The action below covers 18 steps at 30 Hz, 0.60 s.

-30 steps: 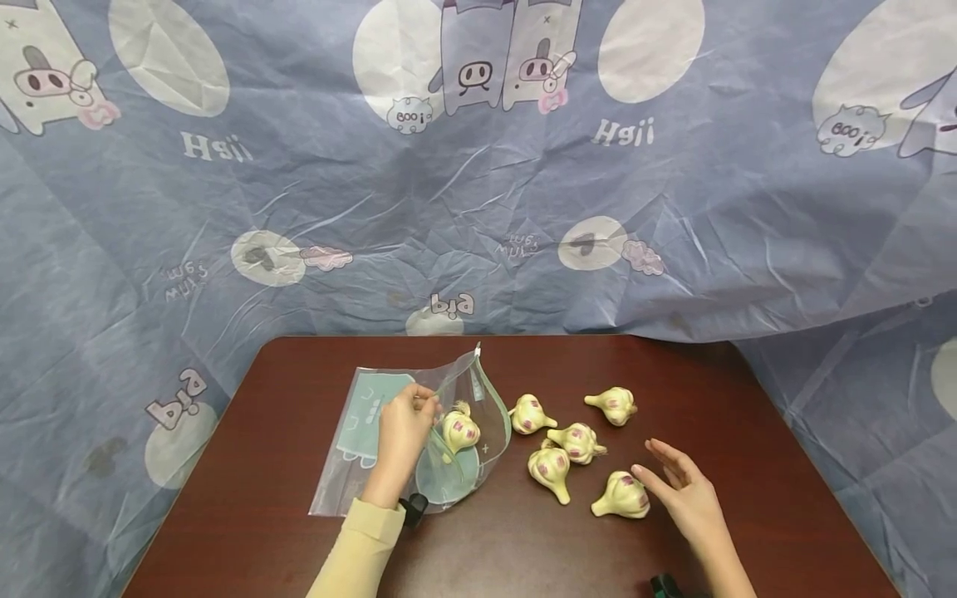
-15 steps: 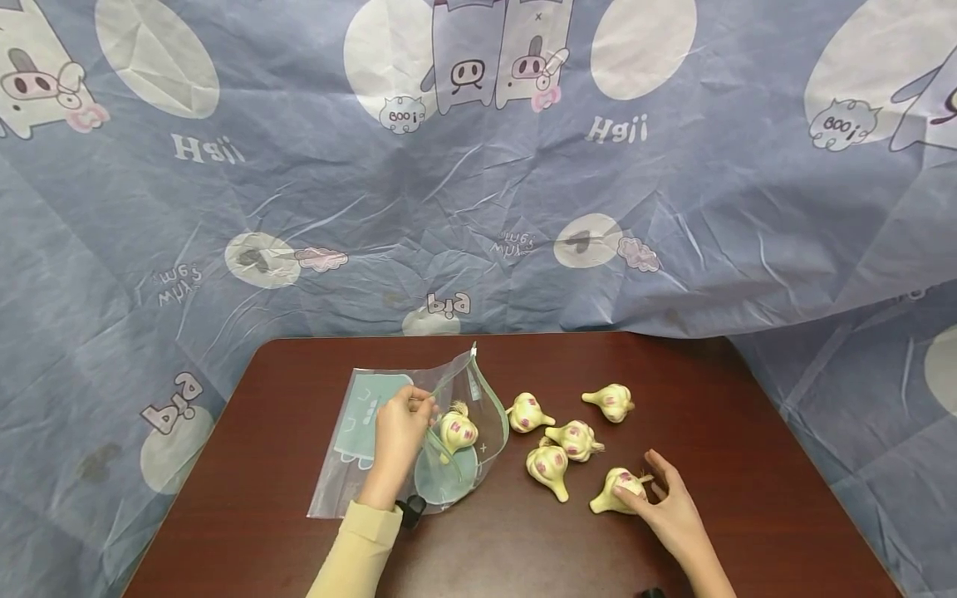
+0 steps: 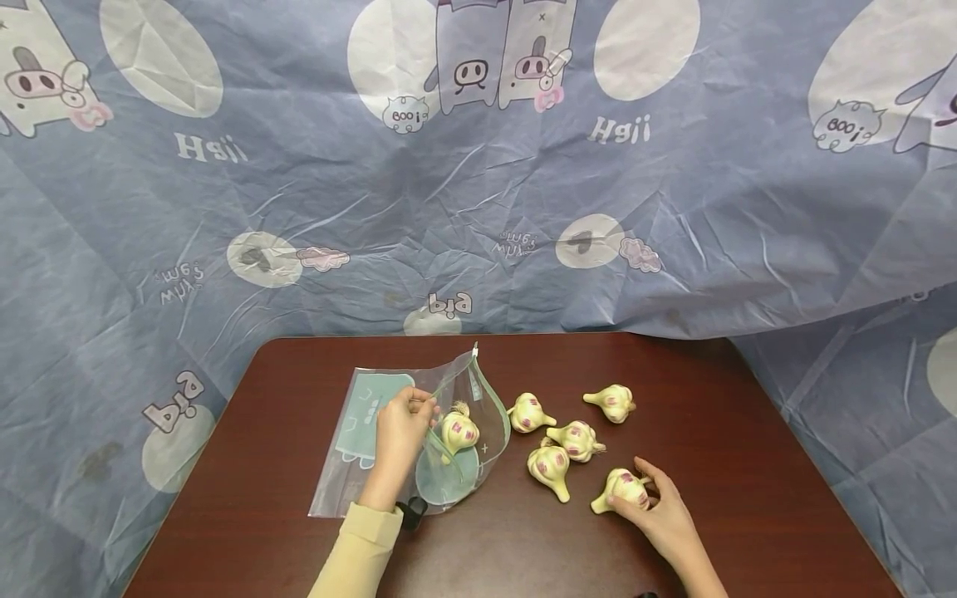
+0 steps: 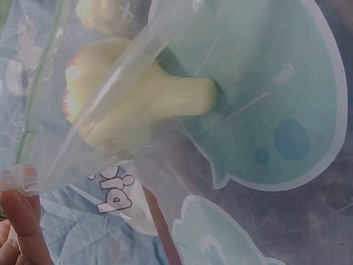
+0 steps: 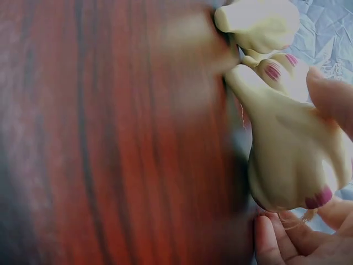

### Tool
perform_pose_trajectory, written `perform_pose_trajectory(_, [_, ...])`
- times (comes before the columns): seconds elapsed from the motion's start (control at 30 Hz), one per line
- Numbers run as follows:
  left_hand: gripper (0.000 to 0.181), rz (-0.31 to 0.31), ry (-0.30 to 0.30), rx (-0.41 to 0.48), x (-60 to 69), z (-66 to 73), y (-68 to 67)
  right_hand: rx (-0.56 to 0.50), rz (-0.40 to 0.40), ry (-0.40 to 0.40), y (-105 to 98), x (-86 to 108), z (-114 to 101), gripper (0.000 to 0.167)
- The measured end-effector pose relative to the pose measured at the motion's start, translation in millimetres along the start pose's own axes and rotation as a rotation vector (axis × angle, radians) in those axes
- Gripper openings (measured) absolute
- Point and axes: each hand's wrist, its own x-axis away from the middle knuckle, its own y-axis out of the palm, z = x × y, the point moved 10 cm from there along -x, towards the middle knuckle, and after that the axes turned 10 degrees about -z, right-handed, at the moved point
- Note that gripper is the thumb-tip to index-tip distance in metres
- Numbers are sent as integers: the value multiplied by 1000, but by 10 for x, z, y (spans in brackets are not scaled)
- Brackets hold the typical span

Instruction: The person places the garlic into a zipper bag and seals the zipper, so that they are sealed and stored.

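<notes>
My left hand (image 3: 402, 428) pinches the rim of a clear zip bag (image 3: 489, 399) with a green-edged mouth, holding that mouth apart. Inside the bag lies a garlic bulb (image 3: 459, 432), seen through the plastic in the left wrist view too. At the right, my right hand (image 3: 661, 511) grips another garlic bulb (image 5: 298, 143) at the table, thumb on one side and fingers on the other. Its stem points left, and part of its root end is hidden by the hand.
On the dark wooden table (image 3: 478, 556), more garlic lies between the hands: one bulb (image 3: 528, 414) beside the bag, a touching pair with a front bulb (image 3: 549, 472), and a bulb (image 3: 613, 404) farther back. A patterned blue cloth (image 3: 449, 191) hangs behind the table.
My right hand has moved left onto the nearest garlic bulb, and its thumb and fingers have come round it. The left hand and the bag have stayed in place.
</notes>
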Motion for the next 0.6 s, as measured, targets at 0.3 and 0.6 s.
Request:
perform_pose_trajectory(0.3, [5, -1, 0, -2, 3, -21, 7, -8, 15, -6, 9, 18, -5, 76])
perform_pose_trajectory(0.6, [7, -5, 1, 2, 9, -29, 6, -96, 9, 12, -43, 26, 1, 75])
